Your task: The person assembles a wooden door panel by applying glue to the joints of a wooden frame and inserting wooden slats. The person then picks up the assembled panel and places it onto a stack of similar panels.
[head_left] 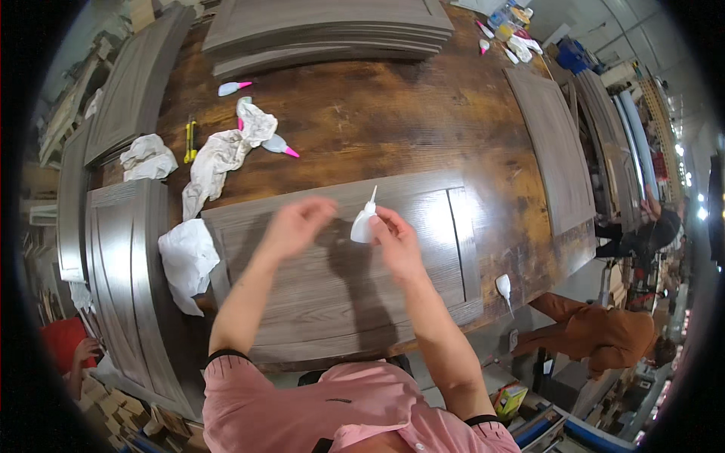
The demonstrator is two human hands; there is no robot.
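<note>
My right hand [394,240] is closed around a small white glue bottle [362,227], whose thin nozzle points upward. Just left of it, my left hand [298,226] hovers over the panel, smeared by motion, so whether its fingers pinch anything is unclear. Below both hands lies a grey wood-grain cabinet door [302,302] with a raised frame and a dark joint line near its right end. At the door's right, near the table edge, a second white bottle [504,285] with a thin nozzle lies on the brown wooden table [423,121].
Stacked grey doors [325,34] stand at the back, with more doors [124,272] at left and a panel [551,151] at right. White rags [219,162], pink-tipped bottles [234,88] and a yellow knife [189,140] lie left. A person in brown [604,332] is at lower right.
</note>
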